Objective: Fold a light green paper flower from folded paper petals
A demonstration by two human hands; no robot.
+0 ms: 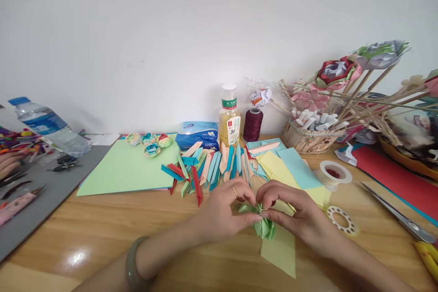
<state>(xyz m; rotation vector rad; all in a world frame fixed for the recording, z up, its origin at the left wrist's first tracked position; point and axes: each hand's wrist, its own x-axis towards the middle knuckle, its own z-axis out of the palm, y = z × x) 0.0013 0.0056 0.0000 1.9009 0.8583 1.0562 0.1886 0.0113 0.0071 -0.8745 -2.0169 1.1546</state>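
Note:
My left hand (227, 207) is closed in a pinch at a bundle of green folded paper (266, 229). My right hand (301, 216) pinches close beside it, the fingertips of both hands almost meeting at the gathered middle of the bundle. A thin pale strand, like thread, shows between the fingertips; its ends are hidden. Green folds fan out below and to the left of the pinch. Under the hands lies a pale yellow sheet of paper (280, 253) on the wooden table (171, 242).
Folded paper strips (212, 166) lie in a pile behind my hands, before a tissue pack (197, 136), a drink bottle (230, 118) and a maroon thread spool (253, 125). Scissors (407, 223) and a tape roll (333, 174) are at right. Another person's hand (9, 164) shows far left.

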